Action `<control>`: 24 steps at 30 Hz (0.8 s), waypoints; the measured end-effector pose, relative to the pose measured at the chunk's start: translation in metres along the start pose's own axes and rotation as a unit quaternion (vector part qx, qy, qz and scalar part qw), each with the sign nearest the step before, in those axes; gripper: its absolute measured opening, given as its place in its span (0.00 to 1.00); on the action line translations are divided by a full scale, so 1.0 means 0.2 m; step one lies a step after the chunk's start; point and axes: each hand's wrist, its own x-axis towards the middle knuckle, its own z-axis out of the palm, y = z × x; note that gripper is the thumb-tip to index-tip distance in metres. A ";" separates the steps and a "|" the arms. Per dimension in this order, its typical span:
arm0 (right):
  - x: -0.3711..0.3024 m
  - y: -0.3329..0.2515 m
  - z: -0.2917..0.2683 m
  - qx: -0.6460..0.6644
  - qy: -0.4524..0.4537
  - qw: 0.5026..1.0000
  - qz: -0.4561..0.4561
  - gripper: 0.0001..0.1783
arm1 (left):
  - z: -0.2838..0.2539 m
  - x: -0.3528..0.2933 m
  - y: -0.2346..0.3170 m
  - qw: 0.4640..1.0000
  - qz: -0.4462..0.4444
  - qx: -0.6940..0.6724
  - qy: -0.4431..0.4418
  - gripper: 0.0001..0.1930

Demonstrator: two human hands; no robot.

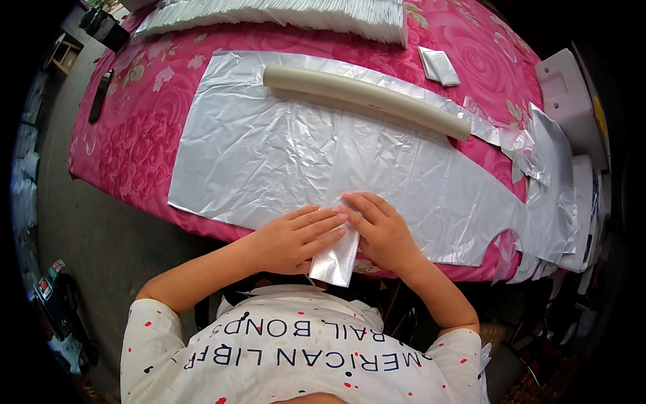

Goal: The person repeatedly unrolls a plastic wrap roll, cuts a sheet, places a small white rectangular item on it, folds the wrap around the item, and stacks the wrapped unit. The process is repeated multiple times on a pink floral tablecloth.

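Observation:
A narrow folded strip of silvery plastic film (335, 261) lies at the table's near edge, its lower end jutting out over it. My left hand (293, 237) rests across the strip from the left, fingers stretched out and lying flat. From the right, my right hand (385, 232) presses its extended fingers down along the strip's other side, and the fingertips of both hands meet. Beneath them spreads a large, wrinkled plastic sheet (249, 148). Across the sheet's far part lies a long beige tube (367, 97).
A pink floral cloth (145, 135) covers the table. A long stack of folded white film (282, 12) stands at the back. A small folded packet (439, 66), a dark phone-like object (101, 96) and a black cup-like container (104, 30) lie around. White foam boxes (572, 101) stand right.

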 end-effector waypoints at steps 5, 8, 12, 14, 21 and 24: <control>0.00 0.04 -0.01 -0.020 0.047 0.999 -0.002 0.21 | 0.00 0.07 -0.05 0.996 -0.088 -0.008 0.005 0.38; 0.01 0.05 -0.03 0.013 0.050 0.998 0.022 0.19 | -0.02 0.10 -0.06 0.993 -0.103 -0.041 0.047 0.37; 0.06 0.08 -0.05 0.153 0.077 0.974 0.151 0.10 | -0.02 0.13 -0.09 0.973 -0.175 -0.127 0.080 0.34; 0.11 0.10 -0.08 0.231 0.041 0.932 0.275 0.08 | -0.07 0.16 -0.09 0.936 -0.294 -0.195 0.005 0.31; 0.25 0.17 -0.16 0.334 -0.082 0.825 0.447 0.15 | 0.01 0.16 -0.08 0.968 -0.211 -0.064 0.116 0.36; 0.27 0.17 -0.17 0.330 -0.095 0.821 0.457 0.15 | 0.08 0.19 -0.02 0.982 -0.188 -0.017 0.014 0.40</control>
